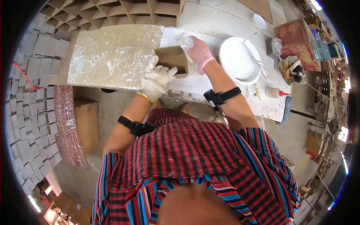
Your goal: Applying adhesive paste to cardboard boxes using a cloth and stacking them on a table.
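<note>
An open brown box [171,54] with pale edges rests on the work table near its front edge. My left hand [155,79], in a white knitted glove, grips the box's near left wall, its thumb and fingers bent over the rim. At the box's right side is my right hand [199,51] in a pink rubber glove. Its fingers are closed around a pale thing [183,39] beside the far right corner, its kind mostly hidden by the hand. A wide white basin [224,56] holding white stuff stands just right of this hand, a flat white tool [254,51] across its rim.
Brown boxes [123,17] stand in rows beyond the table, and stacked pale boxes [33,108] rise at the left. Right of the basin are a white bottle with a red tip [273,92], a filled plastic bag [293,70] and a red crate [292,37]. A fan [332,125] stands far right.
</note>
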The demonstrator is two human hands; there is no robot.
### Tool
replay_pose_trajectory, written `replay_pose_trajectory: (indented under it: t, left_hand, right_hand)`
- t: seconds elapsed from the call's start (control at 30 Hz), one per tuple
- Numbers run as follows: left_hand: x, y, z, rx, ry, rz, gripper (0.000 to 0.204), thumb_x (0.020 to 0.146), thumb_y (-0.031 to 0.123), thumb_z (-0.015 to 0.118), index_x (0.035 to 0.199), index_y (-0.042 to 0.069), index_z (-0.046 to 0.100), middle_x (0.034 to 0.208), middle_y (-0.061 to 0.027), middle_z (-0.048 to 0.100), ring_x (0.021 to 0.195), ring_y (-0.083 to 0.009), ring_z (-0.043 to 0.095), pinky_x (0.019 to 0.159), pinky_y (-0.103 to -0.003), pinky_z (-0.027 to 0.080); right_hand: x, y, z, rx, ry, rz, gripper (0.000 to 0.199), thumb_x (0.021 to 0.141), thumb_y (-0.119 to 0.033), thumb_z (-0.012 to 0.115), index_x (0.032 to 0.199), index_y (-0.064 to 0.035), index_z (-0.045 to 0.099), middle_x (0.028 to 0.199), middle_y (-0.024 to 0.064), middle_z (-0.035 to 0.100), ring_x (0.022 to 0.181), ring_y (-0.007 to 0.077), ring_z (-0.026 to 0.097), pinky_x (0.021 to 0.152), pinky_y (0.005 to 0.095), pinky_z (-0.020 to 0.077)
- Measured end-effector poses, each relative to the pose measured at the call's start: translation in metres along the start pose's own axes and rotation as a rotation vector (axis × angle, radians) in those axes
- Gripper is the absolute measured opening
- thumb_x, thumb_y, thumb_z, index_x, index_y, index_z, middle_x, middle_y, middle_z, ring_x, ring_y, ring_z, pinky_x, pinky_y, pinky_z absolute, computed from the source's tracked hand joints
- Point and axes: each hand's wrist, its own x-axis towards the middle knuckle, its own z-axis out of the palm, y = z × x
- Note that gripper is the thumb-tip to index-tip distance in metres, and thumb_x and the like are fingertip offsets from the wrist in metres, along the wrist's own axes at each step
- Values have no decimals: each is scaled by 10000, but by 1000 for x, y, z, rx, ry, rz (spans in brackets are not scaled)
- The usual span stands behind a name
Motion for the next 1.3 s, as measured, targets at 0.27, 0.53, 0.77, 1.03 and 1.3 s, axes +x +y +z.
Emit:
replay_pose_trajectory:
  t: [0.27,0.53,0.77,1.03,1.3]
  left_hand:
    - [0,2,-12,-77,23,-11,240,814,239,528,1023,140,590,801,-73,609,789,-243,592,1044,-466,249]
    - [-3,0,-13,-73,-10,-16,392,823,310,522,1179,147,545,1013,-100,599,1033,-247,536,1076,-440,199]
    - [-32,-24,-6,-271,112,-389,936,632,476,701,1412,200,264,1390,-134,357,1283,-302,324,1068,-458,207]
    - [-34,-17,17,-648,94,-474,688,718,224,713,1337,184,416,1263,-163,492,1157,-333,484,936,-380,428]
    - [-37,-14,14,-617,125,-466,704,720,216,720,1347,235,400,1287,-176,464,1143,-323,498,908,-373,446]
  right_hand:
    - [-76,17,14,190,-93,183,217,823,-181,635,994,-63,571,788,112,629,700,157,577,644,304,466]
    - [-100,23,-6,408,-95,174,134,824,-134,634,902,-32,597,780,96,627,684,137,558,632,266,465]
    - [-74,-8,3,15,-165,-469,242,798,-119,610,1039,-113,617,984,126,626,879,253,611,750,338,496]
    - [-67,-25,30,-483,-329,-652,228,821,-128,519,1030,-173,597,998,142,602,888,308,605,753,388,494]
    - [-74,-6,-13,-490,-266,-473,212,797,-85,503,987,-102,595,1019,164,584,893,322,606,743,393,502]
